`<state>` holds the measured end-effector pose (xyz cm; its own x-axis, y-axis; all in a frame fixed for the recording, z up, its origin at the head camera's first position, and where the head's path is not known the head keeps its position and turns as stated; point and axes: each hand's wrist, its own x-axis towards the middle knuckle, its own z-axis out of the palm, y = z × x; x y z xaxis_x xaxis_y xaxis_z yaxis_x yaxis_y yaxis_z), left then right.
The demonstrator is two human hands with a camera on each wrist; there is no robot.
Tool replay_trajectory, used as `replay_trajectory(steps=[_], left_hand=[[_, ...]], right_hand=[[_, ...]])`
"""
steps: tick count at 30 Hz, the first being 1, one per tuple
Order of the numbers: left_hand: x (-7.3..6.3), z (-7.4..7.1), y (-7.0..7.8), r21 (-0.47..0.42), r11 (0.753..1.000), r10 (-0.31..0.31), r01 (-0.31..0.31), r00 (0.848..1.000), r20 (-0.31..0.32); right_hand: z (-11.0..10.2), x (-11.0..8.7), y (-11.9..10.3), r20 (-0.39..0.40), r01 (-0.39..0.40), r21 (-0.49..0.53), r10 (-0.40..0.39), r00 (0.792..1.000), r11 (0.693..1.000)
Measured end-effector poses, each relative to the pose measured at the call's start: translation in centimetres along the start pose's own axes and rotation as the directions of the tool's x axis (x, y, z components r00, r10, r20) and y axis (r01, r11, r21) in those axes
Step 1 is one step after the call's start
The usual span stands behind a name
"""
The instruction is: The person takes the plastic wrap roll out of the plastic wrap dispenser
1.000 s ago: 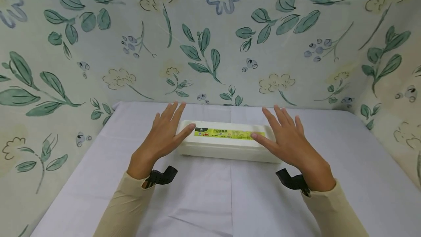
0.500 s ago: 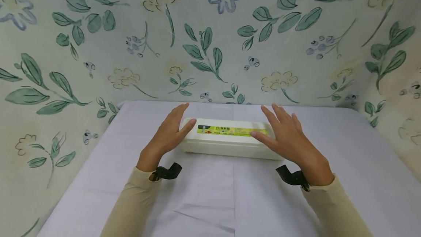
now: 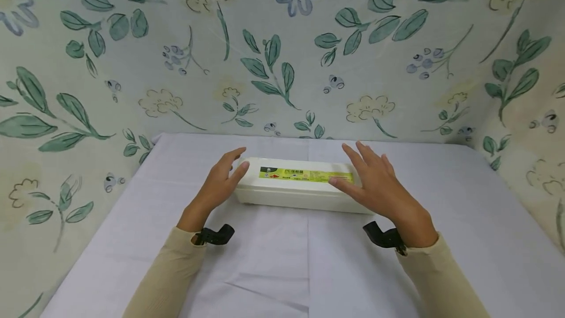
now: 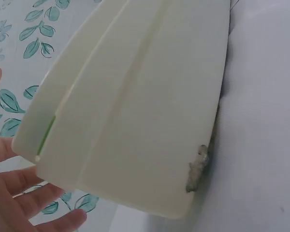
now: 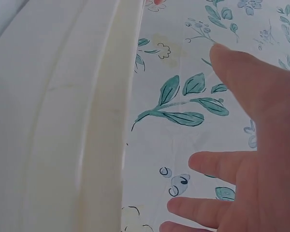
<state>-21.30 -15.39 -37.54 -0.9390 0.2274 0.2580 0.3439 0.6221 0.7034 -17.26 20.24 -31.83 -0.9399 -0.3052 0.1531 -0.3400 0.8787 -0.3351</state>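
Note:
A long white box with a yellow-green label lettered "PE" lies on the cloth-covered table. At its left end is my left hand, fingers loosely bent and thumb near the top edge. The left wrist view shows those fingers beside the box's end, which has a grey-brown patch at a lower corner. My right hand hovers by the right end with its fingers spread, the thumb overlapping the label in the head view. In the right wrist view a gap shows between its fingers and the box wall.
A white cloth with creases covers the table. Behind it hangs a floral fabric backdrop, which continues down both sides. Black camera mounts sit on both wrists.
My left hand's fingers have bent inward and come lower at the box's left end. The right hand has shifted slightly, fingers still spread. The box stays in place on the table.

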Motion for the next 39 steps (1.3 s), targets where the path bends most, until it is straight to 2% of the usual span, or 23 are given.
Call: replay_trajectory(steps=[6,12,18,24,28,33,36,39], left_hand=[[0.2,0.8,-1.6,-0.176,0.982,0.06,-0.064,0.998,-0.032],[0.3,1.7,-2.4,-0.27,0.963,0.029,-0.027,1.0,0.004],[0.3,2.2,-3.6,-0.41,0.912,0.007,-0.004,1.0,0.006],[0.1,2.7,-4.6,-0.468,0.882,-0.037,0.049,0.999,0.036],[-0.3,3.1,-5.0,-0.515,0.855,-0.029,0.06,0.997,0.068],[-0.4,3.3,-5.2,-0.562,0.826,-0.01,0.049,0.997,0.073],[-0.3,3.3,-5.3,-0.563,0.825,-0.008,0.053,0.997,0.081],[-0.3,3.5,-5.4,-0.547,0.835,-0.012,0.058,0.996,0.088]], right_hand=[[0.2,0.1,0.2,0.009,-0.003,-0.011,0.003,1.0,1.0],[0.2,0.0,0.3,0.0,0.0,-0.005,0.0,1.0,1.0],[0.2,-0.1,0.3,-0.004,0.0,-0.013,0.0,1.0,1.0],[0.3,0.0,0.3,-0.006,0.01,-0.007,-0.01,1.0,1.0],[0.5,0.1,0.2,0.004,0.001,-0.015,-0.001,1.0,1.0],[0.8,0.4,0.1,-0.002,0.001,-0.037,-0.001,1.0,0.999],[0.9,0.5,0.1,-0.001,-0.003,-0.039,0.003,1.0,0.999],[1.2,0.5,0.0,0.013,-0.01,-0.028,0.011,1.0,1.0]])
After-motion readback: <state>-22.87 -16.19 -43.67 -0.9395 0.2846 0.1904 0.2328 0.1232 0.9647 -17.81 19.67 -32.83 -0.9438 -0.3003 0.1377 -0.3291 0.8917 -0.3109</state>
